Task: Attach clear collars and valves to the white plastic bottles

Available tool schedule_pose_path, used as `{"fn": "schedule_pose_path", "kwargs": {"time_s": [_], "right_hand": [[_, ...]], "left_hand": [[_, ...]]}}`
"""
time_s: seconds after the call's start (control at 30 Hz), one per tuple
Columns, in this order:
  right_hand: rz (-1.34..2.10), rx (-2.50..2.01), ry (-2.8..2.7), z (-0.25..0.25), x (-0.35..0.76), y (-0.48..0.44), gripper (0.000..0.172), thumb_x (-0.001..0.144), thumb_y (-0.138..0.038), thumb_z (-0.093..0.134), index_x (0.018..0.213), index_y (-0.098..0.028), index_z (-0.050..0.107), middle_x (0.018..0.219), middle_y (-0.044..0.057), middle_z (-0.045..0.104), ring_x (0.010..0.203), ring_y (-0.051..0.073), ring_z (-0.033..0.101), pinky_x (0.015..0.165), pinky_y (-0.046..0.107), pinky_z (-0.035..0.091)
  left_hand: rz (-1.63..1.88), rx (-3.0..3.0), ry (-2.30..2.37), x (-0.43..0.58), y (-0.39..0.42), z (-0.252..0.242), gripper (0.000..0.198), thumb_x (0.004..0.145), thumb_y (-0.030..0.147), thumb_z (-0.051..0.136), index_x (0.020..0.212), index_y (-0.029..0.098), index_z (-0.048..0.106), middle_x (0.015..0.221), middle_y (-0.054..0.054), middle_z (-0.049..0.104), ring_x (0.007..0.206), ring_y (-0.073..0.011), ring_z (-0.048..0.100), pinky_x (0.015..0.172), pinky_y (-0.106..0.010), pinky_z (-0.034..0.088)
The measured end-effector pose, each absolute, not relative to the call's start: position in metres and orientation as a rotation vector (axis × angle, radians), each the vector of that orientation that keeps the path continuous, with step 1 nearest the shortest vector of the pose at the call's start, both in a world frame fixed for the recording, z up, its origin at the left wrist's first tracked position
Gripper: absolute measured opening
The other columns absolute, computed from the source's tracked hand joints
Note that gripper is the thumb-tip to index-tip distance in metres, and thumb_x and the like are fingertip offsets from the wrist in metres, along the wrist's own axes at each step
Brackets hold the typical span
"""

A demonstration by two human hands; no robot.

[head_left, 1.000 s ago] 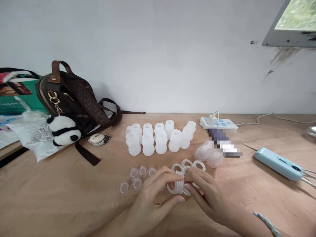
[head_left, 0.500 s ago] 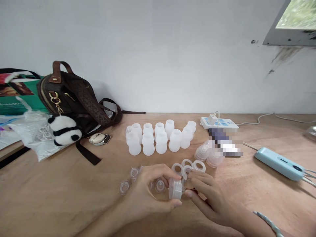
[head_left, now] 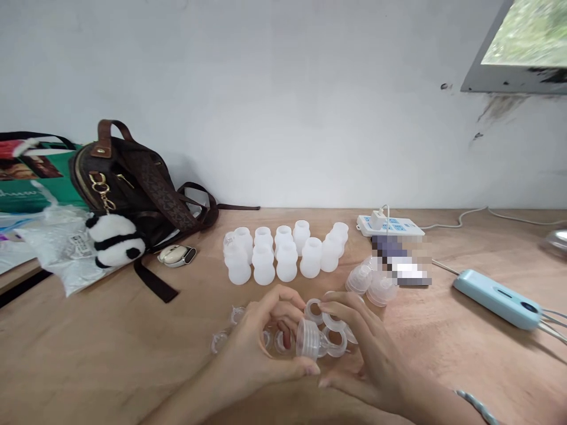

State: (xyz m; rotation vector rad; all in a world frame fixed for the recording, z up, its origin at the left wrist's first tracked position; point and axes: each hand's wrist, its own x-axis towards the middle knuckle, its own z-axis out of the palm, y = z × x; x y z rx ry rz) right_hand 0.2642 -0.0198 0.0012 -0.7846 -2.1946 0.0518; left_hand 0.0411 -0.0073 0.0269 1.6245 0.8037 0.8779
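Between the thumb and fingers of my left hand (head_left: 261, 339) is a clear ribbed screw ring (head_left: 308, 339), turned on its side. A clear bottle nipple (head_left: 325, 343) sticks out of it to the right. My right hand (head_left: 370, 345) is open around the nipple, thumb below and fingers above, with a gap between them. Under and behind the right fingers lie several translucent collar rings (head_left: 313, 310). Several clear nipples (head_left: 219, 342) lie by my left hand, some partly hidden by it. Farther back stand several small white waisted bottles (head_left: 286, 262).
Clear dome caps (head_left: 381, 290) stand right of the bottles, near a pixelated phone (head_left: 401, 260). Behind are a white power strip (head_left: 405, 226) and a light blue device (head_left: 496, 301) with cables. At left sit a brown backpack (head_left: 128, 171), a panda charm (head_left: 117, 241) and a computer mouse (head_left: 173, 255).
My right fingers have spread away from the held ring, and the nipple now shows at its right side. The ring has shifted slightly left. The whole view has tilted a little.
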Motion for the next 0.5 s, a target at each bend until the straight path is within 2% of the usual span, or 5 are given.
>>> {"fn": "schedule_pose_path", "kwargs": {"time_s": [0.07,0.2,0.3,0.4,0.5], "right_hand": [[-0.001,-0.762,-2.222,-0.001,0.263,-0.021,0.062,0.092,-0.06,0.057,0.132,-0.015,0.046,0.12,0.017,0.055,0.112,0.03,0.054,0.088,0.041,0.05],[-0.085,-0.676,-2.243,-0.004,0.262,-0.026,0.035,0.096,-0.034,0.06,0.123,-0.014,0.053,0.12,0.016,0.054,0.112,0.028,0.053,0.093,0.04,0.048],[-0.092,-0.646,-2.204,-0.007,0.264,-0.027,0.034,0.094,-0.026,0.061,0.122,-0.01,0.052,0.118,0.017,0.054,0.112,0.027,0.053,0.092,0.038,0.047],[-0.101,-0.636,-2.108,-0.007,0.266,-0.024,0.033,0.091,-0.02,0.061,0.121,-0.01,0.051,0.117,0.016,0.054,0.111,0.027,0.053,0.091,0.039,0.046],[-0.093,-0.63,-2.051,-0.006,0.266,-0.02,0.032,0.089,-0.017,0.06,0.119,-0.012,0.05,0.115,0.015,0.054,0.108,0.027,0.054,0.088,0.039,0.047]], "left_hand": [[0.867,1.569,0.767,0.045,-0.009,0.025,0.049,0.067,0.018,0.086,0.1,0.025,0.05,0.085,0.004,0.07,0.073,-0.0135,0.061,0.067,-0.024,0.047],[0.819,1.567,0.774,0.053,-0.014,0.022,0.049,0.067,0.023,0.089,0.094,0.024,0.048,0.081,0.005,0.066,0.07,-0.0124,0.057,0.064,-0.023,0.045],[0.873,1.677,0.785,0.052,-0.015,0.023,0.056,0.064,0.032,0.091,0.104,0.024,0.053,0.087,0.002,0.069,0.07,-0.0141,0.058,0.063,-0.024,0.045],[1.273,1.855,0.823,0.037,-0.003,0.028,0.036,0.083,0.039,0.074,0.11,0.023,0.058,0.095,-0.002,0.069,0.069,-0.0143,0.056,0.063,-0.026,0.043],[1.93,1.705,1.193,0.004,0.028,0.036,0.014,0.094,0.03,0.051,0.096,0.02,0.061,0.09,-0.002,0.061,0.076,-0.0162,0.052,0.07,-0.028,0.041]]}}
